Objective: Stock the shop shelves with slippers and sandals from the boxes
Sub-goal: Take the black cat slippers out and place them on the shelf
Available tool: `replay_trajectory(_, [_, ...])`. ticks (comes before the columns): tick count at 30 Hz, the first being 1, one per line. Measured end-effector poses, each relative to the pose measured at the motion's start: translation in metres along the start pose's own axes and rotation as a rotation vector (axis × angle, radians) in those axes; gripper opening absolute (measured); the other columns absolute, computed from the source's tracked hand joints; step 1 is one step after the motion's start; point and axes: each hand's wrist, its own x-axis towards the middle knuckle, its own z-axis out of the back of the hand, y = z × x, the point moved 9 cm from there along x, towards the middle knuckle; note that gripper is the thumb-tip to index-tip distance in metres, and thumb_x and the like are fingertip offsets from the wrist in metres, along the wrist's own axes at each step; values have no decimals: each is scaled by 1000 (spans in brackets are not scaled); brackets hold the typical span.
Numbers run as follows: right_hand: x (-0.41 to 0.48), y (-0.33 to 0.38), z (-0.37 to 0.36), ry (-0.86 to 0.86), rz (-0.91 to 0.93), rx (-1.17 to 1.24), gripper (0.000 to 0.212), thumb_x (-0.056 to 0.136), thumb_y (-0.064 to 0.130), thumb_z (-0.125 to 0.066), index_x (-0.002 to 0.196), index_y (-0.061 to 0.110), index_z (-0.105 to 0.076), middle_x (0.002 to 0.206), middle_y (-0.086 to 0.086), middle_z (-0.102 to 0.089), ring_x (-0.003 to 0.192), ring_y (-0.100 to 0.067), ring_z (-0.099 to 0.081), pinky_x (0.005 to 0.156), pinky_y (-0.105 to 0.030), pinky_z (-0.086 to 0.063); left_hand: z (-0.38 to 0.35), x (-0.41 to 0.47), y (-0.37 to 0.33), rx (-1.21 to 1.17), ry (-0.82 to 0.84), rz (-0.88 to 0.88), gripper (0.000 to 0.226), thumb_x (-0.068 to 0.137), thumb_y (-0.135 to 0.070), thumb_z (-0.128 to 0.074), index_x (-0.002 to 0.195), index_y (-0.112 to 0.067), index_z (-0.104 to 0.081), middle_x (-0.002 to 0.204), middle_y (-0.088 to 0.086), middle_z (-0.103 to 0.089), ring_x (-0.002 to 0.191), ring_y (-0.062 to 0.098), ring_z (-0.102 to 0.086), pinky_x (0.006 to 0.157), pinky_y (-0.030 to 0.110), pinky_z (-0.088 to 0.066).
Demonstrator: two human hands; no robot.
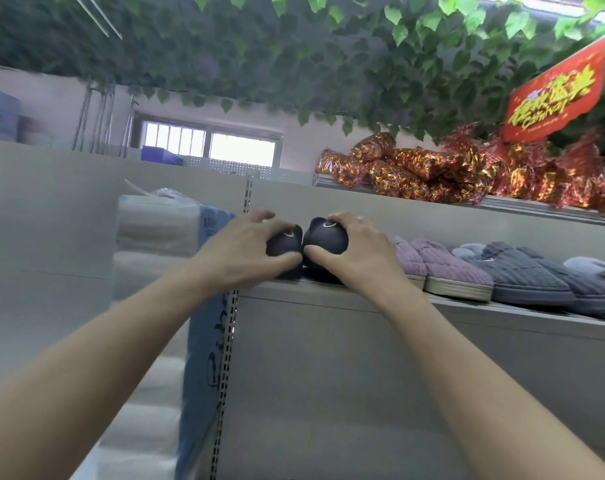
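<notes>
Grey metal shop shelving (329,368) fills the view under a ceiling of artificial green leaves (294,57); a barred window (211,147) sits in the back wall. Writing: the red hanging sign (557,95) at top right carries yellow characters over a Latin line, too blurred to read with certainty. The blue-sided wrapped pack (207,341), left of the slotted upright (229,327), bears dark script that is not legible. Each black slipper shows a small white oval mark on top, with no text readable. Both bare forearms reach up from the bottom corners and converge on the left end of the middle shelf (329,296). Left hand (249,251): fingers curled over the top of the left black slipper (283,244), thumb pressed on its toe. Right hand (351,256): fingers curled over the right black slipper (325,239), thumb on its toe. Both slippers sit at the shelf's front edge, toes toward the camera, side by side; whether they touch, I cannot tell. Just right of the right hand on the same shelf are lilac quilted slippers (446,268), then grey quilted slippers (526,271). Red-and-gold foil packs (432,174) are heaped on the upper shelf (523,204).
</notes>
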Motion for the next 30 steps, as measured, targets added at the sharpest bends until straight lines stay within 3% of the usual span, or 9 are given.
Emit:
replay_trajectory(4, [-6,6,-19,46,28,3,59,84,55,-61,136,32,-48,130,-7,-47,120,-30,-48,106,-40,-38,-17,-5,22,110,32,-4,71,83,-48,-57,147,-31,-30,149,-2,-32,137,21,-28,112,35,-25])
replay_trajectory(10, [-1,-1,-44,32,54,-49,58,88,52,-53,139,26,-42,135,-11,-45,124,-34,-43,108,-44,-35,-23,0,44,133,32,72,78,74,-56,-45,146,-32,-29,152,-1,-29,138,24,-29,116,40,-25])
replay_trajectory(16, [1,-8,-49,-1,116,-34,65,83,62,-41,138,27,-43,132,-10,-47,122,-32,-44,106,-44,-38,-24,-3,43,188,5,65,71,86,-48,-53,148,-33,-24,154,-1,-25,141,22,-22,117,40,-23])
replay_trajectory(19, [-2,-9,-47,25,146,-39,63,89,60,-46,141,26,-40,135,-12,-45,123,-33,-44,106,-44,-37,-23,-11,38,246,-18,73,69,89,-45,-54,150,-32,-23,156,1,-23,144,25,-19,118,43,-22])
replay_trajectory(25, [-32,-9,-22,93,255,-210,62,95,51,-49,149,25,-32,148,-12,-36,132,-34,-40,106,-45,-39,-10,-48,-9,329,-92,-92,55,91,-34,-58,142,-19,-44,147,5,-40,138,27,-31,112,42,-32])
replay_trajectory(30, [-106,-17,14,55,316,-378,56,96,46,-49,146,21,-40,143,-14,-43,127,-34,-45,99,-44,-42,-13,-104,-67,318,-135,-295,41,88,-29,-60,125,-13,-60,125,8,-59,116,30,-52,97,38,-42])
